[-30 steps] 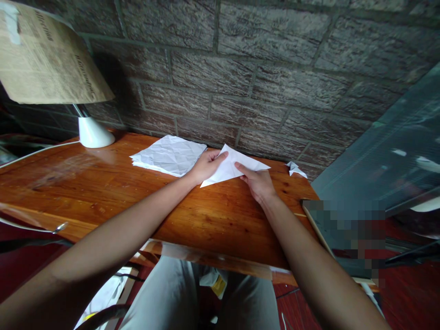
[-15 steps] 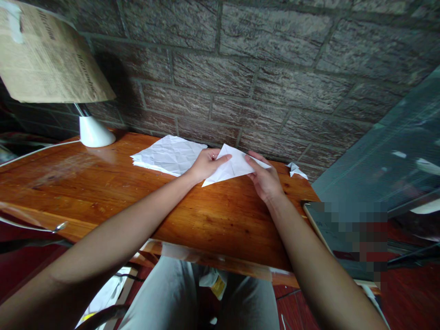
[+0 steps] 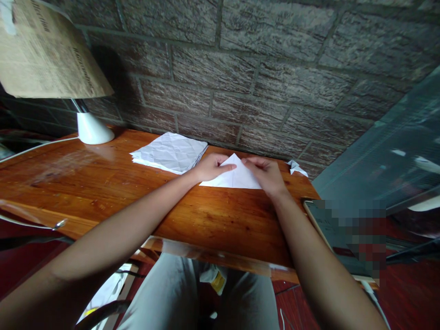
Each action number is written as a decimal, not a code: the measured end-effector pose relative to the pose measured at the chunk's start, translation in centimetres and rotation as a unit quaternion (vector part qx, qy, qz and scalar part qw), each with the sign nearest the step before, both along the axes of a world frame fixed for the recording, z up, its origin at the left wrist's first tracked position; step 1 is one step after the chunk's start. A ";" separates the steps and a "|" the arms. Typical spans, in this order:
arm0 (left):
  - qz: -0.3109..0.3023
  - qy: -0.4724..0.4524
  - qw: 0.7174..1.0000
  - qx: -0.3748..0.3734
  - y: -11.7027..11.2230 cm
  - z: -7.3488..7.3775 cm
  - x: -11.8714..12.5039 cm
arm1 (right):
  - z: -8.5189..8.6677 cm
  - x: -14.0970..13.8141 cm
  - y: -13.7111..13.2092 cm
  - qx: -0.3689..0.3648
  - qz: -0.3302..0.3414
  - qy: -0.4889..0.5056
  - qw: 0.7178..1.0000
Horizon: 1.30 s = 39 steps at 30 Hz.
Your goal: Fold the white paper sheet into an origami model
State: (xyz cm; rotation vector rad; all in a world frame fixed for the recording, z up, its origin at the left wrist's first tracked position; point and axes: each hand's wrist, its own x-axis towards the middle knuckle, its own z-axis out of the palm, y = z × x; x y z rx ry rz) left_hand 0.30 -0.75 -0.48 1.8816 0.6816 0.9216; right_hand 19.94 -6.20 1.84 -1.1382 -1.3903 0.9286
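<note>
A white sheet of paper (image 3: 237, 178), folded into a triangle, is between my hands over the desk, its point toward the wall and its long edge toward me. My left hand (image 3: 213, 167) grips its left side, thumb lying on top and fingers mostly hidden behind. At the upper right side, my right hand (image 3: 266, 174) pinches the paper with thumb and fingers closed. Left of my left hand lies a stack of creased white sheets (image 3: 170, 151). Beyond my right hand, a small folded paper piece (image 3: 297, 168) rests near the desk's far right corner.
The wooden desk (image 3: 220, 224) stands against a brick wall (image 3: 206, 82). A lamp (image 3: 94, 129) with a newsprint-covered shade is at the back left. Right of the desk is a dark flat device (image 3: 330, 229), partly blurred out, and a glassy panel (image 3: 388, 137).
The folded paper has turned and come down toward the desk, its long edge now level and facing me. My right hand has shifted its hold to the upper right side.
</note>
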 end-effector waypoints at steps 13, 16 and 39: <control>0.013 -0.012 1.000 -0.011 0.3 -0.6 0.6 | -0.1 0.2 0.3 0.009 -0.004 -0.049 0.999; 0.004 0.013 1.000 0.020 0.1 -0.4 0.4 | 0.0 0.0 0.0 -0.035 -0.002 -0.023 0.999; -0.021 0.057 0.996 0.063 -0.2 -0.5 0.2 | -0.3 0.0 -0.2 -0.081 0.069 0.019 0.994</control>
